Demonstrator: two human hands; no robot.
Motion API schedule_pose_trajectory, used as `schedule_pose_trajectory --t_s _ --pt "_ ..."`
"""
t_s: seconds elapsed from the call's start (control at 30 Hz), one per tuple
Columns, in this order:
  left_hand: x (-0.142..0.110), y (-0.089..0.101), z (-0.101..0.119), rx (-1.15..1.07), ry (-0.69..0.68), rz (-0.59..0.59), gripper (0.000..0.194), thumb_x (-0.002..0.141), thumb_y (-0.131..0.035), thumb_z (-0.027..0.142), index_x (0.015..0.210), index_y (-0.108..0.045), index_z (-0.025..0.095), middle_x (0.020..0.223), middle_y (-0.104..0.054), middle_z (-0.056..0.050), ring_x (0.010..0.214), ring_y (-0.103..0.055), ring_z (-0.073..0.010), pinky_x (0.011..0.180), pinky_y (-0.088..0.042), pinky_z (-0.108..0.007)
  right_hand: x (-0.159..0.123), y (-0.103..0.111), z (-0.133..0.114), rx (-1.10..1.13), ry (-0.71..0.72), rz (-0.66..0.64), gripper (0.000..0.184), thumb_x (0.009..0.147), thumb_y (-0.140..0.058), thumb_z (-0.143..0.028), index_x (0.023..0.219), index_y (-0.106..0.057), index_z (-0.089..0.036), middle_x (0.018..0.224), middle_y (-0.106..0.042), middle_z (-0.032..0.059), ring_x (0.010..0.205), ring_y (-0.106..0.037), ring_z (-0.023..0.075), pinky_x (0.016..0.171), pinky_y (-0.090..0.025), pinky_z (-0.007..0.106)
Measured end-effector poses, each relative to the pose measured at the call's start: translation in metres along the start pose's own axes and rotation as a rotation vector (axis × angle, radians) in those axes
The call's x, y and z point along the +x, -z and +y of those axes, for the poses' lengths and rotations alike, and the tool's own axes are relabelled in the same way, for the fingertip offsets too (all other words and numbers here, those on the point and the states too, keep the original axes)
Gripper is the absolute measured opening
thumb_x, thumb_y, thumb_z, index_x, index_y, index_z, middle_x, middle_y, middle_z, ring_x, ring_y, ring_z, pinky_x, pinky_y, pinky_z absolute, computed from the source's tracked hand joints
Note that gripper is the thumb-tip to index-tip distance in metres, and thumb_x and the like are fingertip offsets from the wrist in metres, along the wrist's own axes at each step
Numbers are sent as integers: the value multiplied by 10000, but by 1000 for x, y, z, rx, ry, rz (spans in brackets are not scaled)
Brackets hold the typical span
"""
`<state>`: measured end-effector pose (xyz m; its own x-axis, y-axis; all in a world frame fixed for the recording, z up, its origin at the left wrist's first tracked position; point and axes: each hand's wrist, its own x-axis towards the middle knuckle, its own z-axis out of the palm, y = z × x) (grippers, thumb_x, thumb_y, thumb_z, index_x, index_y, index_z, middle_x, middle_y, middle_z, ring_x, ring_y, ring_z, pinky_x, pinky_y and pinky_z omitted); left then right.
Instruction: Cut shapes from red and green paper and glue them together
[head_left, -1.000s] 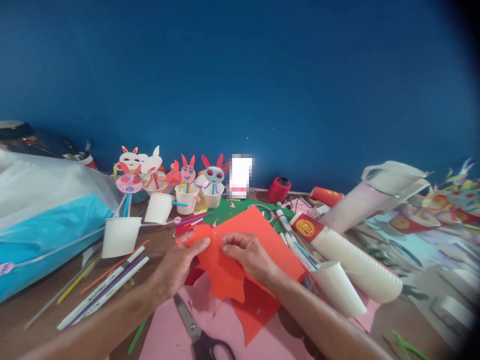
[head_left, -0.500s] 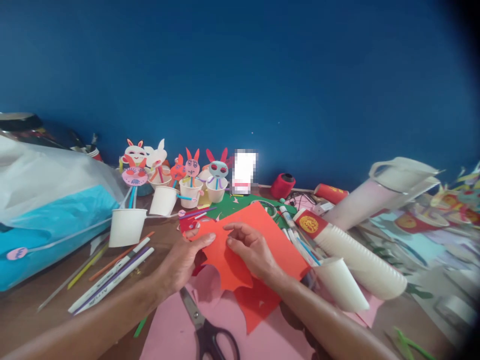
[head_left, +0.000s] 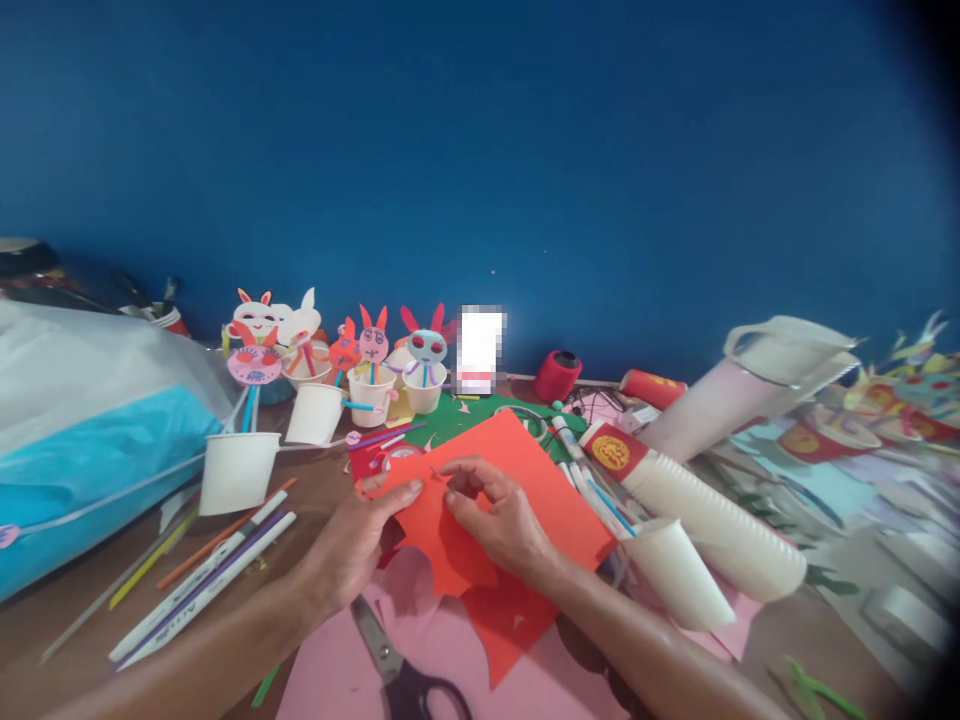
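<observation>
My left hand (head_left: 358, 535) grips the left edge of a sheet of orange paper (head_left: 431, 520), thumb on top and fingers mostly underneath. The sheet's lower edge is cut in curves. Over its middle, my right hand (head_left: 499, 515) is closed, thumb and forefinger drawn together; a small dark speck shows by the fingertip, and I cannot make out what is pinched. A wider orange-red sheet (head_left: 544, 490) lies beneath and behind. Below the hands, scissors (head_left: 386, 655) with dark handles rest on pink paper (head_left: 330, 665).
Paper cups with rabbit-faced paper figures (head_left: 373, 400) stand at the back left. Marker pens (head_left: 202, 590) lie on the left, beside a blue-and-white bag (head_left: 97, 440). To the right are a stack of paper cups (head_left: 705, 510), a tilted pitcher (head_left: 720, 385) and a red thread spool (head_left: 559, 377).
The view has shifted slightly, so objects at the left sit farther left and lower. Both hands stay on the orange paper; the right fingers have moved only a little.
</observation>
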<state>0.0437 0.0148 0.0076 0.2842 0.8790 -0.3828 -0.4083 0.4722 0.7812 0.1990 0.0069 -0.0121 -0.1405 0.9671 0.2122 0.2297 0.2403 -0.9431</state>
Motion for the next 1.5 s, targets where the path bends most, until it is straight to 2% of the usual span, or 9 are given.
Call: schedule_pose_trajectory --t_s 0.2,0.43,0.57,0.63,0.73,0.87,1.03,1.17,1.5 --pt "1 3 -4 4 -26 3 244 669 -650 159 911 -630 129 775 -699 -59 706 -645 -176 647 -499 -271 0 0 3 -28 15 -1 191 756 -493 -150 905 -602 -197 742 -569 -7 664 -501 105 653 -415 228" --pt "3 3 -2 -7 -11 -11 247 697 -638 211 932 -621 134 745 -695 -53 712 -643 -181 648 -495 -281 -1 -1 3 48 -43 -21 146 778 -483 -169 861 -600 -195 745 -564 0 661 -502 106 611 -405 220" --pt "4 4 0 -32 -43 -27 252 708 -629 243 939 -616 143 747 -690 -46 695 -635 -169 631 -487 -268 2 0 7 265 -185 -67 158 774 -536 -246 918 -551 -184 663 -500 -30 568 -456 78 525 -364 192" --pt "4 4 3 -28 -63 -33 268 709 -626 250 955 -611 145 771 -687 -52 676 -630 -160 603 -478 -254 3 0 9 327 -270 -103 161 760 -564 -304 829 -554 -160 624 -483 -37 509 -420 59 474 -331 175" --pt "4 5 6 41 -39 -42 298 693 -633 264 967 -603 151 786 -680 -63 622 -616 -155 518 -453 -237 6 1 10 343 -350 -57 242 732 -591 -376 692 -534 -145 546 -456 -49 445 -374 44 422 -290 165" --pt "5 8 4 182 29 -35 229 655 -665 267 838 -615 138 669 -655 -41 507 -564 -119 455 -411 -215 8 2 8 423 -416 24 279 685 -633 -414 682 -532 -154 502 -470 -59 415 -389 48 410 -297 167" --pt "4 10 1 176 -14 -17 156 679 -645 275 744 -611 137 629 -625 -14 486 -519 -82 482 -402 -201 6 3 5 656 -407 -50 225 678 -660 -348 730 -577 -145 607 -577 -22 516 -511 78 526 -394 194" --pt "3 7 2 125 33 -40 120 686 -639 260 712 -612 146 600 -610 0 469 -503 -73 477 -389 -197 5 3 5 779 -407 -80 150 664 -672 -256 726 -596 -143 603 -585 -25 522 -520 69 534 -390 177" --pt "-1 5 -2 196 48 -66 152 684 -640 271 651 -589 131 557 -586 0 462 -496 -75 473 -381 -193 1 0 3 806 -418 -111 105 643 -662 -160 699 -575 -140 603 -590 -29 513 -524 66 540 -403 181"
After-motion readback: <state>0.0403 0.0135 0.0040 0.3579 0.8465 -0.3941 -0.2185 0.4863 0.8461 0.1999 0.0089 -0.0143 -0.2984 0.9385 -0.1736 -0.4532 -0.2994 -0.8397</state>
